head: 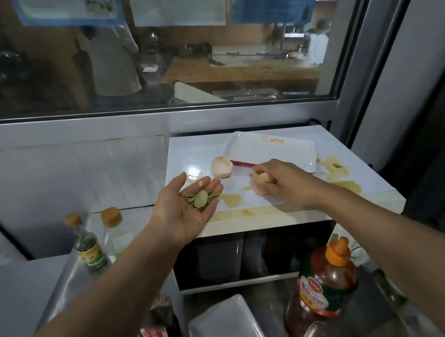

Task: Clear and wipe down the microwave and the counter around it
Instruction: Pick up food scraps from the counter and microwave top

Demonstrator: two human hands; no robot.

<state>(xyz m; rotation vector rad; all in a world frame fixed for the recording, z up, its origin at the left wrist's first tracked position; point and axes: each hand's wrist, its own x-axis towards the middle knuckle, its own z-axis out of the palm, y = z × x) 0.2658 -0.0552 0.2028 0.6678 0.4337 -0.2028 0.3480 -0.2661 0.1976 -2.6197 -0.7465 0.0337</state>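
Left hand [189,203] cups green scraps [199,198], palm open; at three o'clock, right hand [277,182] grips an eggshell [259,182] atop the microwave [283,199].

Both forearms bare — no sleeves, and seemingly no rings on left hand [185,209] or right hand [283,182].

Dim, cool indoor light. Microwave top [275,189] brightest, small glare patch near its left edge; light probably from overhead. Steel surface [95,286] dull grey, soft sheen. Window [142,51] murky, room beyond smeared, posters unreadable. Right side near black. Wide-angle bend: frame lines bow at edges, forearms stretched. Foreground bottle [323,294] slightly soft.
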